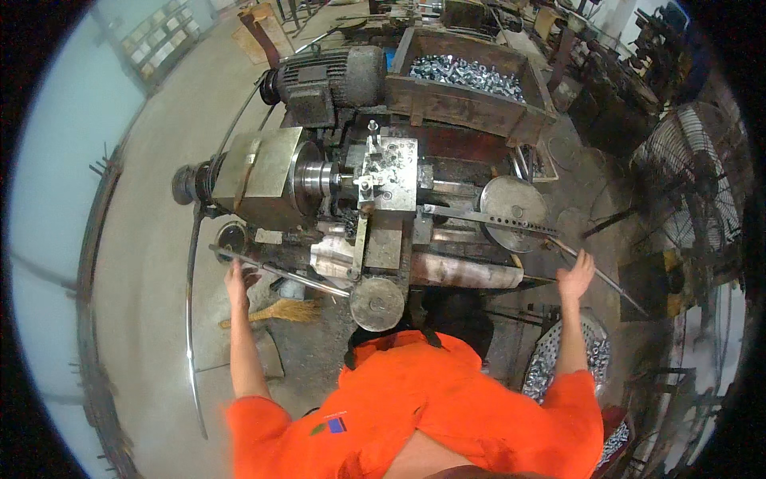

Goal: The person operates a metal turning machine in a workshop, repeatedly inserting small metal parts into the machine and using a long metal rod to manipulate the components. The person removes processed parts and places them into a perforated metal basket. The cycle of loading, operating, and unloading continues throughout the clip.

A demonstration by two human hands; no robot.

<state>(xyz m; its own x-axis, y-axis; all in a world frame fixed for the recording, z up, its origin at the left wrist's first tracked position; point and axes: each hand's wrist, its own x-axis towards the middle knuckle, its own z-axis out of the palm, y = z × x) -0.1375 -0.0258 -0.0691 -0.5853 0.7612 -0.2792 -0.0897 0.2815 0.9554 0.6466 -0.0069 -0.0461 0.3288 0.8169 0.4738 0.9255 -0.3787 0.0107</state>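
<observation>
A small metal lathe stands in front of me, with its steel chuck [315, 178] facing a square tool block [391, 174]. My left hand [241, 282] is just below the outer end of a long metal lever [299, 278], its fingers partly spread and not wrapped round it. That lever runs to a round metal disc [377, 304] close to my body. On the right, my right hand [576, 277] is closed on a slanting metal rod [613, 285]. The rod joins a flat bar with a row of holes [499, 219], which crosses a larger disc [515, 201].
Behind the lathe are a dark motor [331, 78] and a wooden box [471, 112] of small shiny metal parts. A basket [592, 326] holds similar parts at lower right. A straw broom [279, 311] lies at lower left; a caged fan [686, 180] stands right.
</observation>
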